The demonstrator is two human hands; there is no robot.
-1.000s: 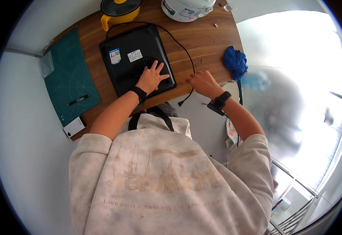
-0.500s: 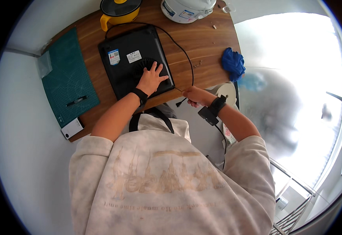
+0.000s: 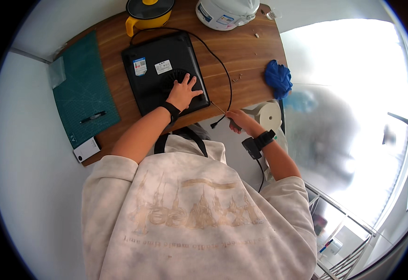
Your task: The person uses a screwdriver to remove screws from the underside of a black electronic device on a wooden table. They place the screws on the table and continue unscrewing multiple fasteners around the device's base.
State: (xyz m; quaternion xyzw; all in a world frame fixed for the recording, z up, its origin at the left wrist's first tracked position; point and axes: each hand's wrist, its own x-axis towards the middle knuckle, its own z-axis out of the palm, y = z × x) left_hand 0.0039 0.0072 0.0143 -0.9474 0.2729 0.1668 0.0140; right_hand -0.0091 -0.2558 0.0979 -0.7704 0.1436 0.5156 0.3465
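A black, flat induction cooker (image 3: 144, 86) lies bottom up on the desk, with two labels and a round fan grille showing. My left hand (image 3: 183, 94) rests on its underside beside the grille, fingers spread, holding nothing. My right hand (image 3: 241, 120) is closed round the handle of a screwdriver (image 3: 218, 108). Its thin metal shaft points toward the cooker's near right corner, its tip close to that corner; I cannot tell whether they touch. A black power cord (image 3: 221, 60) loops from the cooker's far side to a plug (image 3: 214, 125) hanging by the desk's front edge.
Beyond the cooker stand a yellow pot (image 3: 149, 21) and a white rice cooker (image 3: 226, 15). A green cutting mat (image 3: 83, 86) with a black pen (image 3: 93, 117) lies left, near a white box (image 3: 86, 150). Small screws (image 3: 240, 76), a blue cloth (image 3: 277, 78) and a white roll (image 3: 268, 115) are right.
My right hand has moved right and slightly toward me with the screwdriver, drawing its tip back from the cooker's corner. My left hand stays on the cooker.
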